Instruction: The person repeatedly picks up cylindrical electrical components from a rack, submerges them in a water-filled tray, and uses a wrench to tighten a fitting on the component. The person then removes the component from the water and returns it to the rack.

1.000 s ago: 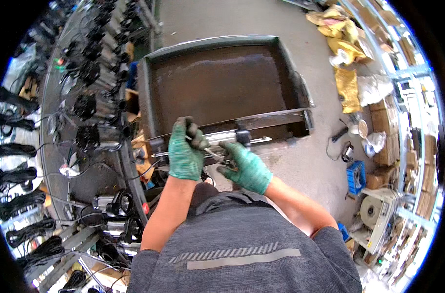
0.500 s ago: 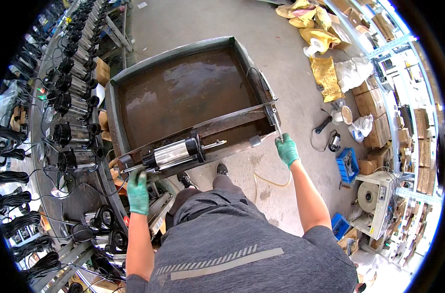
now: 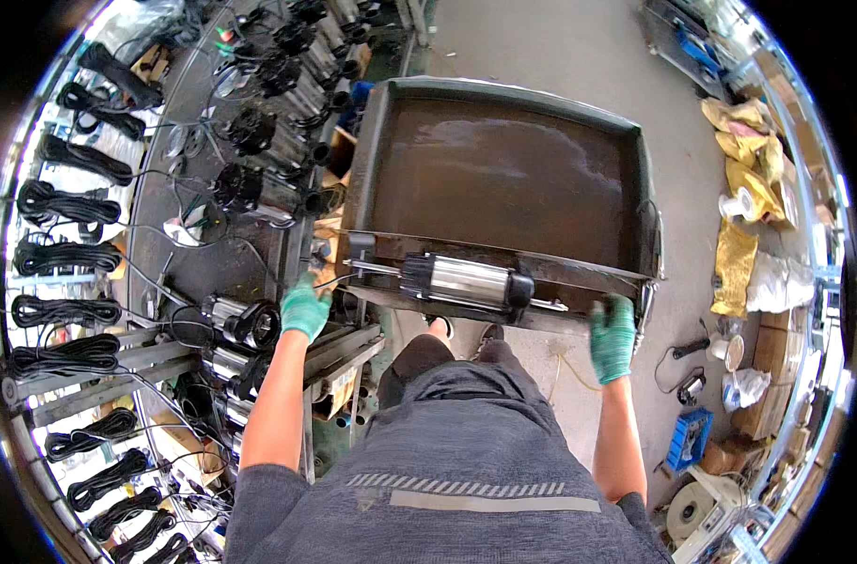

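A silver cylindrical pump (image 3: 471, 282) with black ends lies on its side across the near end of a metal tank (image 3: 364, 179) of brownish water. A rod reaches from its left end to a dark block on the rim; a thin metal fitting (image 3: 550, 305) sticks out on the right. My left hand (image 3: 306, 310), in a green glove, is closed at the tank's near left corner, where a thin black cable (image 3: 332, 281) runs into it. Also gloved in green, my right hand (image 3: 613, 338) hovers at the near right rim, loosely open and slightly blurred, beside the clamp lever (image 3: 643, 315).
On the left, a workbench (image 3: 188, 169) carries rows of similar pumps (image 3: 259, 193) and bundled black cables (image 3: 66, 258). Yellow sacks (image 3: 734, 268), a blue crate (image 3: 690, 439) and a cable spool (image 3: 691, 508) stand along the right. A thin hose lies on the floor near my feet.
My view has turned left, so the tank appears further right. My right hand has let go of the lever at the tank's right corner and come in toward the pump. My left hand stays by the left corner.
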Demonstrator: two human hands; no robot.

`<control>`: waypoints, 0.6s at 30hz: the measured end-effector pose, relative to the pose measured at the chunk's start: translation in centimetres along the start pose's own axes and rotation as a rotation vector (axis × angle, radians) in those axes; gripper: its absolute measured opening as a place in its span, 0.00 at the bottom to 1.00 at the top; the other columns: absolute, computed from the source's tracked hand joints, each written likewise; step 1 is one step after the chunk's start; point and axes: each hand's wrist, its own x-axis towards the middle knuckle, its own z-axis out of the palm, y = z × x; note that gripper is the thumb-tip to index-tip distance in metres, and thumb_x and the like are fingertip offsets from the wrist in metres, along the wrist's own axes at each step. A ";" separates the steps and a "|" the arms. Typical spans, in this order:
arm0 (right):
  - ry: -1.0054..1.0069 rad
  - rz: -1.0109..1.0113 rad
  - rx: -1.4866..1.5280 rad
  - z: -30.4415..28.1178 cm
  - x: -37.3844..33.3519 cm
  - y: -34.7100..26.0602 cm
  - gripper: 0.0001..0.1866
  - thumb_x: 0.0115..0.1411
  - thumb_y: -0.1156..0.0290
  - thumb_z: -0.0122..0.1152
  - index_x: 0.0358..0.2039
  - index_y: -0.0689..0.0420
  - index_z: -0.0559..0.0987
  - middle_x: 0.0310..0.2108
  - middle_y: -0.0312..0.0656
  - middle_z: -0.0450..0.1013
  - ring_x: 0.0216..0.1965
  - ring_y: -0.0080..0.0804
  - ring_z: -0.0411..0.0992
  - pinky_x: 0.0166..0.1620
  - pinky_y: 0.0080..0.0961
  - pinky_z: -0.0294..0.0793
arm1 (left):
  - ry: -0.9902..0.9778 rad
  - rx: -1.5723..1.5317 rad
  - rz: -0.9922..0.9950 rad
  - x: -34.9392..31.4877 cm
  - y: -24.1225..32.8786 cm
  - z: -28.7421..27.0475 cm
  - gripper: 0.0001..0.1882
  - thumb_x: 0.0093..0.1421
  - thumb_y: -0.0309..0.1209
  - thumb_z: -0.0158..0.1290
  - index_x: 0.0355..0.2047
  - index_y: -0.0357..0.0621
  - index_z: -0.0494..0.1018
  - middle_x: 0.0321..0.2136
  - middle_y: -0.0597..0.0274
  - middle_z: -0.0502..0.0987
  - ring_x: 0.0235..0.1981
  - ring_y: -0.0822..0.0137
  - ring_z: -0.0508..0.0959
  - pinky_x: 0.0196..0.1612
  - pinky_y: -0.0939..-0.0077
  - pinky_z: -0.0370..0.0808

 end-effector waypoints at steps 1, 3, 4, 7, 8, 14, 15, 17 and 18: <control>-0.062 -0.144 0.059 1.3 0.6 -3.3 0.16 0.65 0.71 0.63 0.52 0.61 0.75 0.48 0.53 0.75 0.45 0.51 0.76 0.49 0.41 0.77 | 0.007 0.087 0.070 0.6 0.2 -0.1 0.26 0.60 0.41 0.63 0.56 0.44 0.73 0.48 0.46 0.82 0.50 0.41 0.80 0.58 0.51 0.74; -0.241 -0.273 0.017 3.2 1.1 -9.3 0.21 0.63 0.69 0.65 0.56 0.55 0.74 0.55 0.53 0.72 0.50 0.57 0.77 0.47 0.47 0.80 | -0.154 0.333 0.089 1.5 0.6 -0.2 0.31 0.61 0.50 0.58 0.60 0.49 0.71 0.53 0.47 0.79 0.60 0.44 0.74 0.68 0.42 0.60; -0.283 -0.346 -0.063 4.3 1.9 -11.7 0.21 0.63 0.65 0.64 0.55 0.54 0.74 0.56 0.54 0.72 0.48 0.59 0.77 0.46 0.49 0.80 | -0.189 0.379 0.153 1.7 0.5 -0.5 0.29 0.63 0.49 0.57 0.59 0.48 0.72 0.51 0.46 0.80 0.58 0.44 0.76 0.66 0.43 0.62; -0.613 -0.236 -0.375 5.8 3.8 -15.7 0.16 0.64 0.64 0.59 0.51 0.53 0.76 0.55 0.53 0.73 0.41 0.58 0.79 0.44 0.52 0.79 | -0.391 0.343 0.250 2.5 -0.1 -2.4 0.23 0.65 0.46 0.54 0.54 0.47 0.74 0.46 0.44 0.81 0.51 0.44 0.80 0.59 0.45 0.69; -0.652 -0.254 -0.405 6.1 4.6 -16.1 0.15 0.63 0.65 0.59 0.49 0.53 0.77 0.53 0.53 0.75 0.41 0.59 0.79 0.44 0.51 0.79 | -0.456 0.296 0.268 2.8 -0.1 -3.2 0.21 0.66 0.45 0.54 0.53 0.46 0.75 0.45 0.43 0.82 0.49 0.43 0.80 0.57 0.46 0.71; -0.755 -0.173 -0.326 4.9 9.1 -15.9 0.08 0.59 0.69 0.59 0.38 0.55 0.81 0.35 0.56 0.80 0.41 0.59 0.79 0.42 0.48 0.77 | -0.380 0.005 0.374 3.0 0.0 -10.7 0.16 0.68 0.42 0.54 0.47 0.44 0.80 0.42 0.47 0.82 0.45 0.43 0.81 0.48 0.53 0.76; -0.755 -0.113 -0.309 3.5 10.0 -16.0 0.08 0.59 0.70 0.60 0.38 0.56 0.80 0.35 0.56 0.80 0.38 0.60 0.78 0.41 0.47 0.77 | -0.342 -0.038 0.406 2.9 0.1 -12.1 0.19 0.69 0.47 0.53 0.43 0.46 0.80 0.37 0.48 0.82 0.41 0.43 0.81 0.45 0.53 0.76; -0.655 -0.097 -0.228 0.1 11.1 -16.3 0.06 0.59 0.73 0.60 0.37 0.58 0.79 0.32 0.56 0.79 0.34 0.58 0.79 0.39 0.45 0.77 | -0.417 -0.153 0.364 3.1 0.3 -14.4 0.21 0.68 0.50 0.54 0.40 0.44 0.81 0.32 0.48 0.82 0.38 0.43 0.81 0.43 0.54 0.77; -0.620 -0.070 -0.214 -1.6 11.8 -16.6 0.06 0.59 0.74 0.59 0.37 0.58 0.79 0.30 0.56 0.78 0.33 0.56 0.79 0.38 0.44 0.77 | -0.388 -0.247 0.357 3.0 0.6 -15.0 0.22 0.67 0.51 0.55 0.36 0.43 0.81 0.30 0.48 0.82 0.35 0.43 0.81 0.40 0.54 0.76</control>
